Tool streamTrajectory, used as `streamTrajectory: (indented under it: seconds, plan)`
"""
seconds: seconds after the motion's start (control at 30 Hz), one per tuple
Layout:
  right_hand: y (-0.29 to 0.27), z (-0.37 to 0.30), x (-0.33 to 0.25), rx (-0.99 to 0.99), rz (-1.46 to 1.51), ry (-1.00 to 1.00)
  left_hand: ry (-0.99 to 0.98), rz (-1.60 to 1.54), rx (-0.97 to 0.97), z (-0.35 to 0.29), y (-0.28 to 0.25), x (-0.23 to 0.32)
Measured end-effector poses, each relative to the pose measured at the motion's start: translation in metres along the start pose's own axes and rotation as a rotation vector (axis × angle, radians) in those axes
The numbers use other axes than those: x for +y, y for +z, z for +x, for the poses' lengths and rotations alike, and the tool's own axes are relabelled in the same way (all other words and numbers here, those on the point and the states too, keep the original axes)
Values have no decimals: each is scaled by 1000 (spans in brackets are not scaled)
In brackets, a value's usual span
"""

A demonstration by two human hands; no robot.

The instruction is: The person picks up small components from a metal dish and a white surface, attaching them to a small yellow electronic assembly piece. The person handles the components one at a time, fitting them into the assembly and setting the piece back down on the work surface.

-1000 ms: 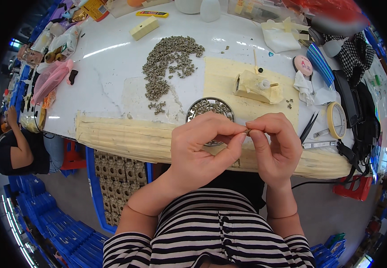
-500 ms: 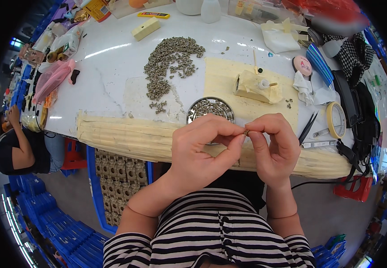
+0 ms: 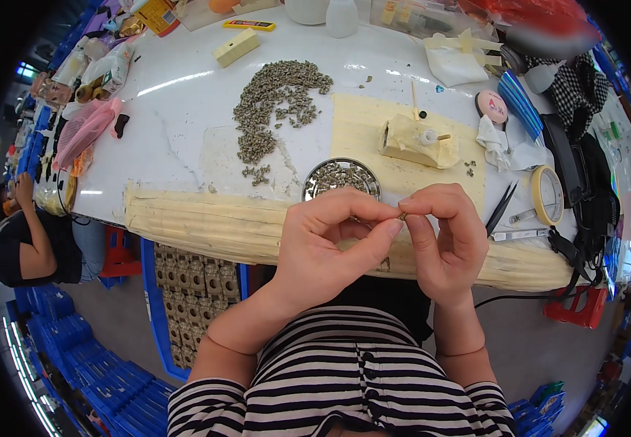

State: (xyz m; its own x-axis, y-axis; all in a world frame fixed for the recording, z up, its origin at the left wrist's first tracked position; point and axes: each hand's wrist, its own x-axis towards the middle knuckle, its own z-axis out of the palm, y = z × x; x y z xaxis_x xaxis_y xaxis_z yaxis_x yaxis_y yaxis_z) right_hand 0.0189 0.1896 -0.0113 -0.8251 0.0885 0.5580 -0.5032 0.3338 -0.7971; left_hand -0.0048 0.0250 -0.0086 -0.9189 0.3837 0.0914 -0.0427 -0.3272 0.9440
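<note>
Just past the table's front edge, my left hand (image 3: pixel 333 244) and my right hand (image 3: pixel 446 240) meet fingertip to fingertip. Between them they pinch a tiny metal part (image 3: pixel 402 216), mostly covered by the fingers, so its exact kind does not show. Behind my left hand sits a round metal dish (image 3: pixel 306 191) holding many small metal pieces, its near side hidden by the fingers. Farther off, a large pile of similar small metal parts (image 3: pixel 268 102) is spread on the white table (image 3: pixel 170 131).
A tape-wrapped block (image 3: pixel 410 144) stands on a yellowish sheet. Black tweezers (image 3: pixel 502 207) and a tape roll (image 3: pixel 548 194) lie at right. A blue tray (image 3: pixel 156 320) of metal pieces is below the table at left. At far left sits another person (image 3: pixel 31 240).
My hands stay joined around the tiny part, with only slight shifts of the fingers. Nothing else on the table has visibly moved.
</note>
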Motion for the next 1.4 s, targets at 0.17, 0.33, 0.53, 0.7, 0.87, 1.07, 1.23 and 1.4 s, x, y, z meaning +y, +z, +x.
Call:
streamTrajectory:
  seconds: [0.17,0.33,0.53,0.7,0.87,1.07,1.23,1.4]
  plan:
    - [0,0,0,-15,11,-16,-160,-111,-41,0,-4,6]
    - [-1,0,1,-34,26,-36,-162,-74,-23,-1,-3,10]
    - [-30,-7,0,218,-19,178,-77,-27,93,-1,-6,16]
    - [-48,-2,-8,25,-522,144,-48,-107,148,1,-8,16]
    - [-41,-2,-4,-113,-705,57,-64,-121,154,0,-6,16]
    - [-34,-1,0,-181,-824,35,-29,-90,184,-6,-10,14]
    - [-34,-1,-1,-122,-625,128,-21,-66,138,-6,-7,12]
    - [-22,-3,-18,-31,175,413,-58,-176,85,-4,8,6]
